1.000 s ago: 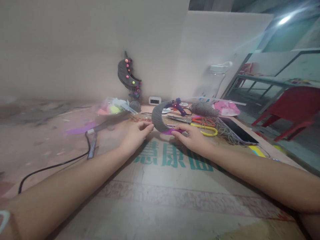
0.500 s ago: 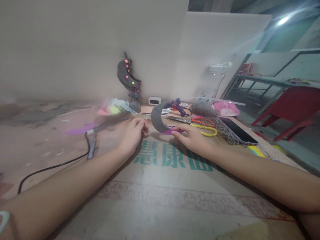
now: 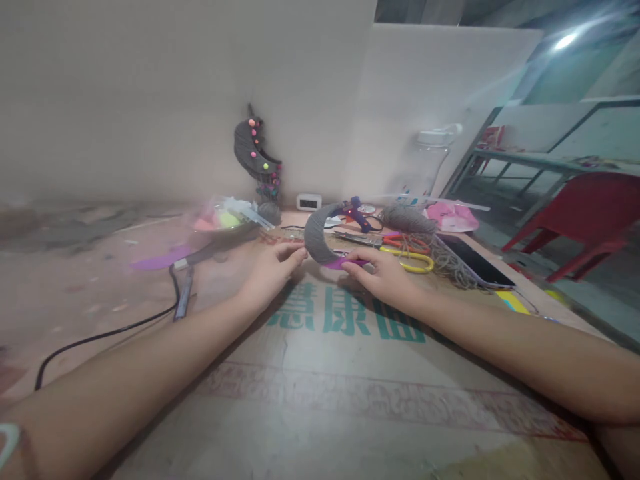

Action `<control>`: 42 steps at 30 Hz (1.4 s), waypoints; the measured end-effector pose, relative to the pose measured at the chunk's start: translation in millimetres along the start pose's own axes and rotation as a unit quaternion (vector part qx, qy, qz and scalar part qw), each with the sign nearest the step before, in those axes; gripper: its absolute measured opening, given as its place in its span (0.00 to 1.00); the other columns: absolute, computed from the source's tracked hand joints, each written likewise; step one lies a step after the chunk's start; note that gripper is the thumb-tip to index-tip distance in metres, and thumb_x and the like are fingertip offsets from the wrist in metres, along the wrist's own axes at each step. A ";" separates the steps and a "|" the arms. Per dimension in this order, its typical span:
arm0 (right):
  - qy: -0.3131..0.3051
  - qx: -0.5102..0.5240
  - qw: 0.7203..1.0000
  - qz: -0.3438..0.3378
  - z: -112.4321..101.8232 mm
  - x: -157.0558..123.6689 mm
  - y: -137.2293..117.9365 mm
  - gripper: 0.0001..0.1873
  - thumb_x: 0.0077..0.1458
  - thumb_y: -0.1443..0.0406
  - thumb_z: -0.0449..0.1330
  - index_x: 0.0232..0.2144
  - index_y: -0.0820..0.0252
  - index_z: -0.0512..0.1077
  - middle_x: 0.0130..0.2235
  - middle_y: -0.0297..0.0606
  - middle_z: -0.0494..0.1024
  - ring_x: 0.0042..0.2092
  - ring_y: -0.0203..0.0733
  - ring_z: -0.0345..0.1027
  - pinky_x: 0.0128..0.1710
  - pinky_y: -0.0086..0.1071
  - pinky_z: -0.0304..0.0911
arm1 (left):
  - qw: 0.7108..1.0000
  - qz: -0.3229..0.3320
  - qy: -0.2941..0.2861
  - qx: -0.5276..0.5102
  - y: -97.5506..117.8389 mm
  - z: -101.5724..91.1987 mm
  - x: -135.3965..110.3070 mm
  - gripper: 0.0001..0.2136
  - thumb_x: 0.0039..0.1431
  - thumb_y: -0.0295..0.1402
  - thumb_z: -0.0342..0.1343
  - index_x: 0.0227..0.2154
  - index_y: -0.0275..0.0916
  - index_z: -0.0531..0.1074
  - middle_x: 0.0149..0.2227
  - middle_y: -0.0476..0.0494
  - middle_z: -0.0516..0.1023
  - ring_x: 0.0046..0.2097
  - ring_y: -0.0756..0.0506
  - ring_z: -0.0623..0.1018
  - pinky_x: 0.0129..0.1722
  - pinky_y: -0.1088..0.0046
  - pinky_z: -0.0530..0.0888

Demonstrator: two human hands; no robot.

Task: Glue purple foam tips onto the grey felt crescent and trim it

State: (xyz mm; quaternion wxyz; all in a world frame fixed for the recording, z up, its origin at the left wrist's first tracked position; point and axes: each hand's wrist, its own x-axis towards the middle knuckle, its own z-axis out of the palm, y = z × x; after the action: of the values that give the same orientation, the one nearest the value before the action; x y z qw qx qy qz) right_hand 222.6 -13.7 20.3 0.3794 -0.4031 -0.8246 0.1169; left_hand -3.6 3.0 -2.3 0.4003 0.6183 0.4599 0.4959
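Note:
A crescent shape [image 3: 318, 237] wrapped in grey yarn stands above the table, its lower tip still bare purple. My right hand [image 3: 377, 267] pinches that purple tip between thumb and fingers. Just left of the crescent's outer curve is my left hand [image 3: 280, 267], thumb and fingers drawn together. What it pinches, if anything, is too small to make out; whether the fingertips touch the wrapping I cannot tell. Behind the crescent's upper tip lies a dark blue glue gun [image 3: 356, 215].
Scissors with yellow and red handles [image 3: 415, 260], grey yarn [image 3: 407, 219] and a phone [image 3: 475, 260] lie to the right. A black cable [image 3: 110, 331], a purple piece [image 3: 163, 259] and a bag of pompoms [image 3: 220, 217] are left. Behind stand a small clock [image 3: 309, 202], a bottle [image 3: 430, 163] and a decorated crescent [image 3: 247, 147].
My left hand has moved right, up to the crescent's outer edge. The crescent has shifted very slightly right, while my right hand keeps its pinch in the same place.

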 end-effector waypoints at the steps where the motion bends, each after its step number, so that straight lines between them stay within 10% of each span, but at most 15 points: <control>1: -0.001 0.001 1.000 -0.001 -0.1 0.0 -0.1 0.09 0.59 0.63 0.58 0.31 0.61 0.76 0.32 0.36 0.80 0.34 0.39 0.72 0.35 0.30 0.63 | 1.000 0.002 0.000 0.002 -0.2 0.0 0.0 0.20 0.53 0.47 0.59 0.42 0.37 0.78 0.39 0.40 0.80 0.35 0.46 0.75 0.33 0.72 0.69; 42: -0.001 -0.003 1.000 0.009 0.7 -0.7 1.0 0.09 0.58 0.63 0.58 0.31 0.60 0.76 0.31 0.35 0.80 0.33 0.38 0.71 0.34 0.29 0.62 | 0.988 -0.061 0.073 -0.120 6.2 6.2 -1.7 0.09 0.58 0.40 0.54 0.31 0.39 0.65 0.29 0.50 0.72 0.30 0.51 0.72 0.30 0.76 0.69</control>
State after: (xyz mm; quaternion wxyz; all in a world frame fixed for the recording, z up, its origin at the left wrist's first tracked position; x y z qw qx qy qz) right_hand 222.9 -13.4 19.0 0.3762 -0.4114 -0.8218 0.1180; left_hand 3.4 -0.4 1.9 0.4662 0.4989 0.4617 0.5662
